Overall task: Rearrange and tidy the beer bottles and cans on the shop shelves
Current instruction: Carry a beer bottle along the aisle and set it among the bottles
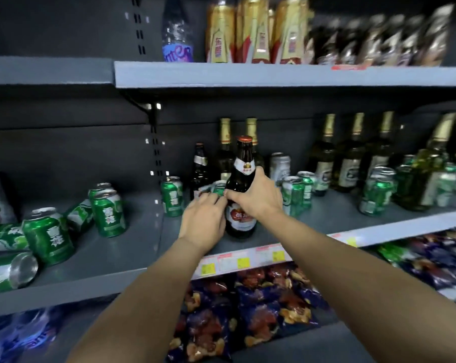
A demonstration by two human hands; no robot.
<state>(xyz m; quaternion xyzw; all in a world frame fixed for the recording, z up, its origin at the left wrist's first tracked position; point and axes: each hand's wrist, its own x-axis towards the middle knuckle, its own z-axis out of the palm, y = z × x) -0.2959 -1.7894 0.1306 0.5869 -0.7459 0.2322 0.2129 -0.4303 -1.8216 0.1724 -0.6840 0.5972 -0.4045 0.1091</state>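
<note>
- Head view: one brown bottle [241, 189] upright on middle shelf [378, 231], gripped by right hand [255, 197].
- Left hand [203, 218] flat against bottle, fingers straight.
- Three gold bottles [255, 32] above.

Snack bags [250, 313] with a blue and red print lie packed together on the lowest level. Yellow price tags [244, 263] line a grey rail. A clear water bottle [176, 32] with a purple label stands up top.
</note>
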